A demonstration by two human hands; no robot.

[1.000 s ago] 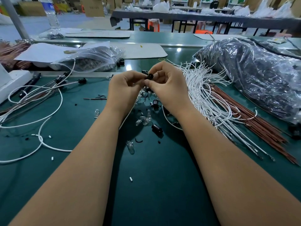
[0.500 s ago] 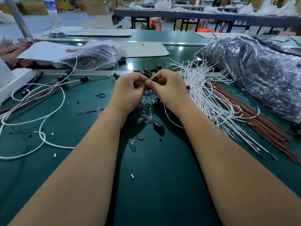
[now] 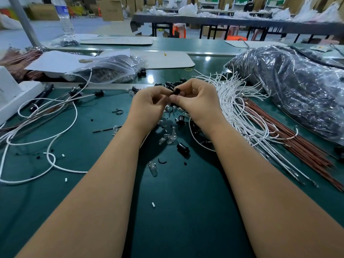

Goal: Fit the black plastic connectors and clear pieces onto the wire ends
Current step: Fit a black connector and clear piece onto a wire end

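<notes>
My right hand (image 3: pixel 197 100) pinches a small black connector (image 3: pixel 176 91) between thumb and fingers above the green table. My left hand (image 3: pixel 149 105) is curled right beside it, fingertips meeting the connector; what it pinches is hidden. Under the hands lie loose clear pieces (image 3: pixel 168 139) and black connectors (image 3: pixel 182 148). A single clear piece (image 3: pixel 152 168) lies nearer to me. A white wire (image 3: pixel 195 135) curves out from under my right wrist.
A heap of white wires (image 3: pixel 240 108) and brown wires (image 3: pixel 290 138) lies to the right, by a big dark plastic bag (image 3: pixel 290 86). Finished wires with black ends (image 3: pixel 55 105) sprawl on the left. A clear bag of parts (image 3: pixel 111 70) sits behind.
Both hands stayed together on the connector and shifted slightly; the head camera moved a little, so the table scene slid in view.
</notes>
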